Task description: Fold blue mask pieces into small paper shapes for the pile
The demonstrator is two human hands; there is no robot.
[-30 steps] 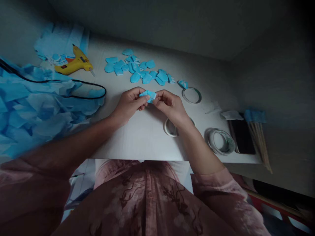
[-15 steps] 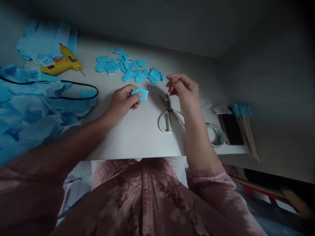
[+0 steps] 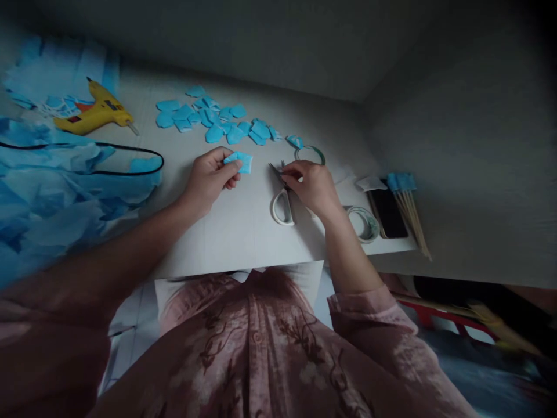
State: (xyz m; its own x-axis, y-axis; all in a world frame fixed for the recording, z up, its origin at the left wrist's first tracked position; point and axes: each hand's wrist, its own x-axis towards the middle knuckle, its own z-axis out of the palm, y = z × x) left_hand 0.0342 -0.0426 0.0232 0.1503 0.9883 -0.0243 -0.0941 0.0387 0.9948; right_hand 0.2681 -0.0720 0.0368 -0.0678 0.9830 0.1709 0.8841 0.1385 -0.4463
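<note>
My left hand pinches a small folded piece of blue fabric between thumb and fingers, just above the white table. To its right, my right hand is closed, with thumb and fingertips at the pivot of the white-handled scissors. The blades lie slightly apart, pointing away from me, and the right-hand handle is mostly hidden under my hand. Beyond both hands lie several cut blue fabric pieces, spread in a loose cluster. One more blue piece sits near a thin tape ring behind my right hand.
A yellow glue gun lies at the back left, beside heaped blue fabric and a black cord. On the right are a tape roll, a dark phone and a bundle of blue-tipped sticks. A wall stands behind the table.
My right hand has come down and left from above the scissors onto their pivot, uncovering the thin ring and a blue piece. My left hand keeps the folded fabric. The view has shifted slightly right.
</note>
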